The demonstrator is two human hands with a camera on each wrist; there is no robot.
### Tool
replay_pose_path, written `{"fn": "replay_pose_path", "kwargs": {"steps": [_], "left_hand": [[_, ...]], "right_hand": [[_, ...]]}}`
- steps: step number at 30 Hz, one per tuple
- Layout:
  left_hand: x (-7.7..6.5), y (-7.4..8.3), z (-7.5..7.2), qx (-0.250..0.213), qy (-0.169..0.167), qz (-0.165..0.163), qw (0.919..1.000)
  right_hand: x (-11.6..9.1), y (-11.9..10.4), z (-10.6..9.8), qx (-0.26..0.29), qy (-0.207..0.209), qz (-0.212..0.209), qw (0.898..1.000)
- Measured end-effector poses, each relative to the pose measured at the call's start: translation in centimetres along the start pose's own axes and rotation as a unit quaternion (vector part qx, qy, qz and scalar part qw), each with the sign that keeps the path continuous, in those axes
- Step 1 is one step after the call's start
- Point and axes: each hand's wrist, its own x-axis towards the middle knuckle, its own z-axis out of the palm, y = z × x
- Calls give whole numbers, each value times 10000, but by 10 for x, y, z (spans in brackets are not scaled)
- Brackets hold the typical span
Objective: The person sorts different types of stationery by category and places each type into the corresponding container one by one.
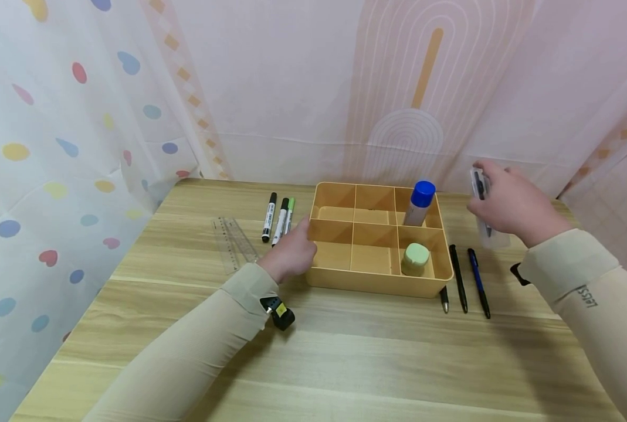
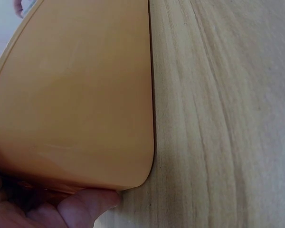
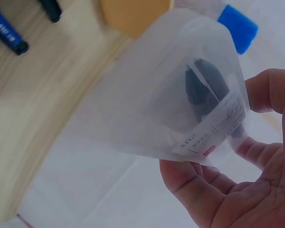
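My left hand (image 1: 292,253) grips the left side of an orange divided organizer box (image 1: 382,283), its fingers curled against the outer wall. In the left wrist view the thumb presses at the box's lower corner. Off the table, to the right of the box, my right hand (image 1: 519,205) holds a translucent plastic case (image 3: 152,104) between thumb and fingers. Dark objects show inside the case, and a white printed label is on it. Standing in the box are a blue-capped glue stick (image 1: 422,196) at back right and a small pale green-topped container (image 1: 416,257) at front right.
Left of the box lie several markers (image 1: 269,218) and clear rulers (image 1: 227,245). On the right are a black pen (image 1: 458,278), a blue pen (image 1: 479,284) and another pen tip (image 1: 444,300) beside the box corner. A patterned curtain (image 1: 292,88) hangs behind the table.
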Motion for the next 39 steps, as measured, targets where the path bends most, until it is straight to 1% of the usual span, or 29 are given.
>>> {"fn": "replay_pose_path", "kwargs": {"steps": [4, 10, 17, 22, 27, 33, 39], "left_hand": [[0, 0, 0, -7, -2, -6, 10000], [1, 0, 1, 11, -6, 1, 10000], [1, 1, 2, -35, -10, 24, 10000], [2, 2, 3, -11, -1, 26, 10000], [3, 1, 3, 4, -14, 40, 10000], [3, 1, 4, 25, 0, 90, 10000], [2, 3, 5, -16, -26, 41, 10000]], "right_hand": [[-2, -8, -1, 100, 86, -69, 9999], [-7, -23, 0, 207, 294, -342, 9988], [-16, -44, 1, 289, 377, -567, 9973], [-22, -57, 5, 290, 525, -819, 9948], [-27, -70, 10, 376, 567, -1005, 9926], [-30, -85, 17, 494, 597, -1350, 9878], [-29, -98, 29, 633, 645, -1760, 9802]]}}
